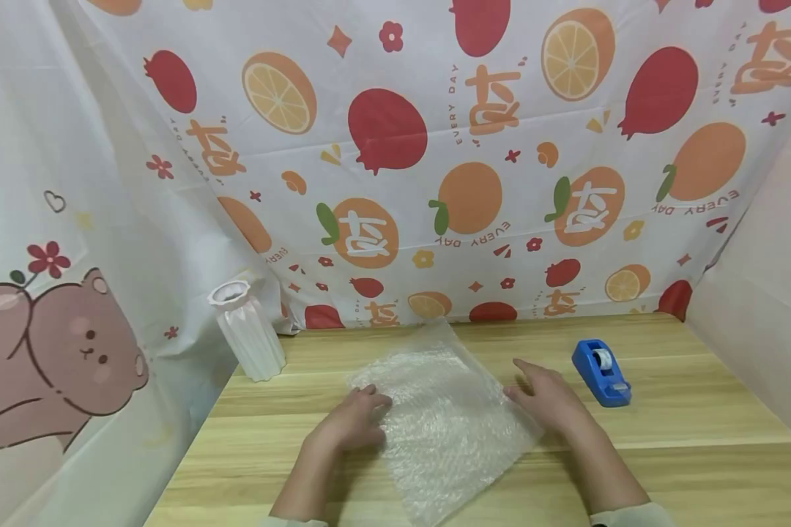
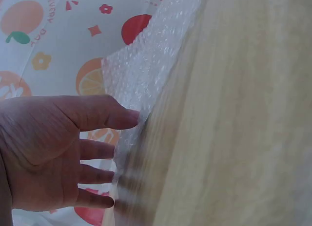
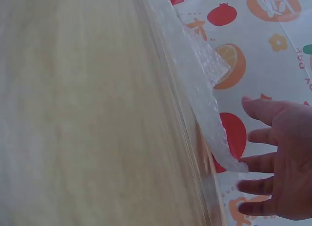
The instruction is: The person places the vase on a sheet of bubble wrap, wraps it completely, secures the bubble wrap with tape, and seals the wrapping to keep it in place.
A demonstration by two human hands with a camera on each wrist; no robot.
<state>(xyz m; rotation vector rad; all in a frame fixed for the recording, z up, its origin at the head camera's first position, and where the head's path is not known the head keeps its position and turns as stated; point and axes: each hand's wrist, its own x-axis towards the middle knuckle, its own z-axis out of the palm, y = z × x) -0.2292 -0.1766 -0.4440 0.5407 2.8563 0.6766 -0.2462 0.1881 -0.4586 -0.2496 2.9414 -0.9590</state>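
Observation:
A sheet of clear bubble wrap [image 1: 458, 417] lies on the wooden table, turned so that one corner points to the back wall. My left hand [image 1: 356, 419] is at its left edge; in the left wrist view the thumb and fingertips reach the rim of the bubble wrap [image 2: 146, 65] with the fingers fairly straight. On the opposite side, my right hand [image 1: 547, 395] has its fingers spread. The right wrist view shows those fingertips [image 3: 243, 163] right at a corner of the bubble wrap [image 3: 195, 84].
A white ribbed vase [image 1: 250, 333] stands at the table's back left. To the right of my right hand sits a blue tape dispenser [image 1: 600, 373] with a roll of tape. Behind the wooden table [image 1: 692, 432] hangs a fruit-printed curtain [image 1: 409, 197].

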